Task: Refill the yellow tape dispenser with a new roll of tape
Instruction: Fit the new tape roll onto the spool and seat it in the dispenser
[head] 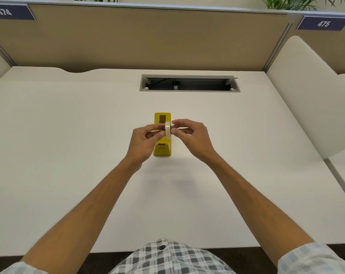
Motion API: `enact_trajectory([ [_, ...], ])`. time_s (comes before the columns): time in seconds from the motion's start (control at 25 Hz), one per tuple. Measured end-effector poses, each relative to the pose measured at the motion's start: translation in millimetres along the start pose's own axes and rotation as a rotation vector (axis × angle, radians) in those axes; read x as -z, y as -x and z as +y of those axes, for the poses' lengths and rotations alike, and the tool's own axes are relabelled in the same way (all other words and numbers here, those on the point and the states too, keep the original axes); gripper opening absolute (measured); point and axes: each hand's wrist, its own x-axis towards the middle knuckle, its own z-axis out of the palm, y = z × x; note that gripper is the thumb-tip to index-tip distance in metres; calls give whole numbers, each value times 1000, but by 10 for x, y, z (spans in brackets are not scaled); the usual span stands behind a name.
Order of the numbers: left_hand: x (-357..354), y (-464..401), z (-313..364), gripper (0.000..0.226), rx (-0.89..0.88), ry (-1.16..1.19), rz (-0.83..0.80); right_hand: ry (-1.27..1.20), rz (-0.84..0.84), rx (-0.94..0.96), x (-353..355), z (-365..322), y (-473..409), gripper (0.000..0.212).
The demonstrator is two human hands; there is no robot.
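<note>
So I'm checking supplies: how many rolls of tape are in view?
1. The tape roll is pinched between both hands, left hand and right hand, just above the yellow dispenser. No spare shows on the desk.

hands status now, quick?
Left hand: pinching the white tape roll.
Right hand: pinching the same roll.

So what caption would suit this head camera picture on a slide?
Both hands, left and right, hold a tape roll above the yellow dispenser on a white desk.
</note>
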Motion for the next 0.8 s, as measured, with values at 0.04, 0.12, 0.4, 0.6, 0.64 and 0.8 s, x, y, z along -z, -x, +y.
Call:
enact_trajectory([
  [0.04, 8, -19, -8, 25, -1, -5, 1, 2, 20, 2, -21, 10, -11, 21],
  [0.12, 20, -53, -25, 26, -1, -8, 8, 17, 43, 2, -61, 29, -36, 15],
  [0.4, 58, -188, -84, 26, -30, -72, 39, 57, 75, 30, -135, 96, -150, 13],
  [0.6, 64, -327, -116, 24, -66, -141, 57, 54, 47, -2, -181, 137, -274, 22],
  [0.64, 65, -359, -122, 25, -75, -156, 57, 63, 33, 0, -182, 148, -307, 23],
  [0.8, 78, -508, -168, 25, -106, -265, 28, 105, -14, 9, -172, 203, -437, 25],
])
